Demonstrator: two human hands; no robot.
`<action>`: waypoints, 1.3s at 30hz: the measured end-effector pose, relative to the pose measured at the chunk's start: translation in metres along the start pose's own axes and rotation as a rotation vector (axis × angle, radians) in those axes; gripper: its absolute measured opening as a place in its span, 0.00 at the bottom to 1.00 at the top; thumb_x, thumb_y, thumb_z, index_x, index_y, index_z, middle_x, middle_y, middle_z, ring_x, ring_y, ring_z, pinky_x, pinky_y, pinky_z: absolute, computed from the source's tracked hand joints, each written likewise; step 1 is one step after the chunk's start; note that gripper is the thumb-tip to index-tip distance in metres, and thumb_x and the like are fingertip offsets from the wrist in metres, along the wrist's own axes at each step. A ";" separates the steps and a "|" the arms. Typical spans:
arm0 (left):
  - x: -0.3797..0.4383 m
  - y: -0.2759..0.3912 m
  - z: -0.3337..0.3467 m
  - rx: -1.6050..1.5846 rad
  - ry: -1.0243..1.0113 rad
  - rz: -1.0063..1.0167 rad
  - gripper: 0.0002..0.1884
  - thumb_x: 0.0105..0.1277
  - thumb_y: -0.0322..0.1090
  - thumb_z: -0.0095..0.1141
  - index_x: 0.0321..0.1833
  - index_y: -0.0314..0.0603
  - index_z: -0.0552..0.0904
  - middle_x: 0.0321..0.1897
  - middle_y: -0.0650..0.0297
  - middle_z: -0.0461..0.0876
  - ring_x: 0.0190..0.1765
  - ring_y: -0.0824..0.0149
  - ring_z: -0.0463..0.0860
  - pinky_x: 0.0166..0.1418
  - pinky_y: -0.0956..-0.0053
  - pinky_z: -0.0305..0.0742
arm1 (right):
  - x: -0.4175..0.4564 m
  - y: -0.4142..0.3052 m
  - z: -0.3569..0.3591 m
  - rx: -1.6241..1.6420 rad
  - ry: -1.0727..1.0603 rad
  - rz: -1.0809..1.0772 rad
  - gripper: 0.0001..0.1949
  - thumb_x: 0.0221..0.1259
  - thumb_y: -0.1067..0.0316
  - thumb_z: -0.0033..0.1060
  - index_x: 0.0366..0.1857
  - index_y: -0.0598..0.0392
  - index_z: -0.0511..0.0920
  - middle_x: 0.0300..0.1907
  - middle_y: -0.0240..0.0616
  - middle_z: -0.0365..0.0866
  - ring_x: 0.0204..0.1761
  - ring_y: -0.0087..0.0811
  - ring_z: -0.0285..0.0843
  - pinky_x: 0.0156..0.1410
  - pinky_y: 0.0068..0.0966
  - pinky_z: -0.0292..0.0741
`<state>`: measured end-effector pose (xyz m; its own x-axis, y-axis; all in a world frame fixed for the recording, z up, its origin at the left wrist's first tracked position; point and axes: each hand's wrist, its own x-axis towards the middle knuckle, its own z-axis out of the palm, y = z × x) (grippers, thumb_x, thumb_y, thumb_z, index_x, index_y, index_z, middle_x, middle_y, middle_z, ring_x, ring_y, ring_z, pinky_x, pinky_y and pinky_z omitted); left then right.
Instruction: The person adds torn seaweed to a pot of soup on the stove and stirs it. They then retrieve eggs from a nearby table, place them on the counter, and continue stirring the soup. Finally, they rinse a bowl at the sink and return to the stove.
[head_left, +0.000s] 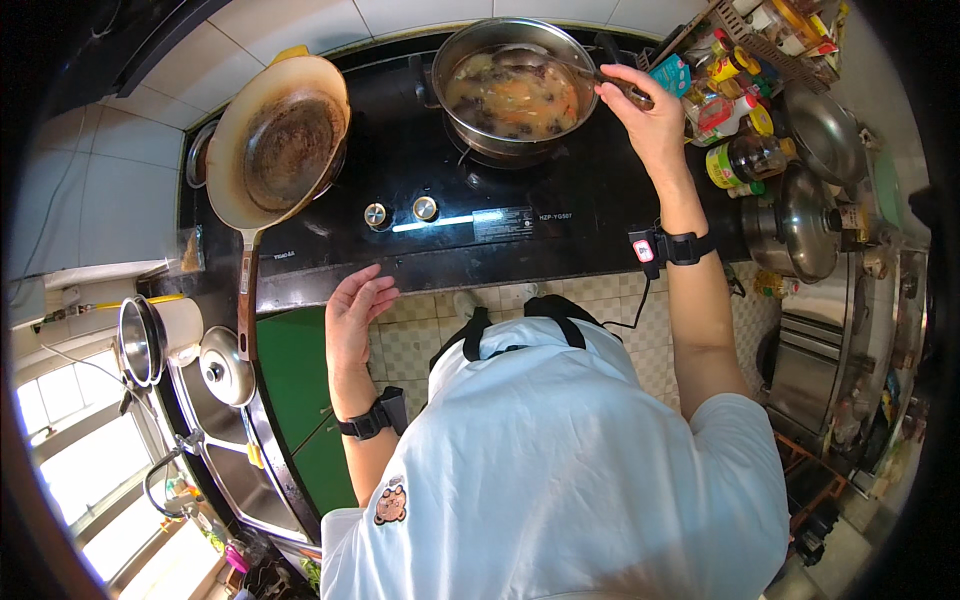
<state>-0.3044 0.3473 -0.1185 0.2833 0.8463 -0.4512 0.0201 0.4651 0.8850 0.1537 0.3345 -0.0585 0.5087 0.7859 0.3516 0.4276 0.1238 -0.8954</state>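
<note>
My right hand (646, 105) grips the dark handle of a metal ladle (571, 67) above the right burner. The ladle's bowl sits at the far side of a stainless steel pot (484, 139), partly in the food. Inside the pot is a brothy soup (517, 97) with orange and dark pieces. My left hand (360, 306) is held in front of the stove's near edge, fingers apart and holding nothing. To its upper left, a large wok (289, 150) with a browned inside rests on the left burner, its wooden handle (247, 292) pointing toward me.
Bottles and jars (739, 161) crowd the counter right of the pot, beside a lidded steel pot (791, 225). Two control knobs (424, 208) sit on the black glass cooktop (390, 165). At left are a double sink (247, 480), a pot lid (226, 367) and stacked bowls (142, 341).
</note>
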 end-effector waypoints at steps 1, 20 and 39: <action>0.000 0.000 -0.001 0.000 0.002 -0.002 0.15 0.77 0.31 0.55 0.62 0.31 0.80 0.47 0.53 0.89 0.46 0.63 0.90 0.53 0.71 0.86 | -0.002 -0.001 -0.002 -0.041 -0.027 0.024 0.11 0.68 0.75 0.66 0.52 0.62 0.85 0.47 0.37 0.88 0.46 0.25 0.87 0.54 0.21 0.83; 0.008 0.009 0.003 0.045 -0.065 0.006 0.15 0.78 0.33 0.54 0.62 0.33 0.80 0.48 0.55 0.89 0.48 0.64 0.89 0.54 0.72 0.85 | -0.039 -0.021 -0.012 0.057 -0.179 0.099 0.11 0.65 0.76 0.68 0.50 0.58 0.86 0.44 0.34 0.89 0.44 0.21 0.87 0.52 0.19 0.81; 0.000 -0.004 -0.063 -0.010 -0.084 -0.030 0.15 0.78 0.33 0.54 0.62 0.34 0.80 0.48 0.56 0.89 0.48 0.65 0.89 0.55 0.73 0.84 | -0.039 -0.063 -0.009 -0.342 -0.226 0.026 0.09 0.65 0.75 0.66 0.47 0.57 0.86 0.41 0.32 0.88 0.43 0.20 0.85 0.50 0.19 0.79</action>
<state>-0.3644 0.3621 -0.1294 0.3621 0.8075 -0.4656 0.0199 0.4927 0.8700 0.1138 0.2907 -0.0137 0.3620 0.9042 0.2267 0.6597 -0.0767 -0.7476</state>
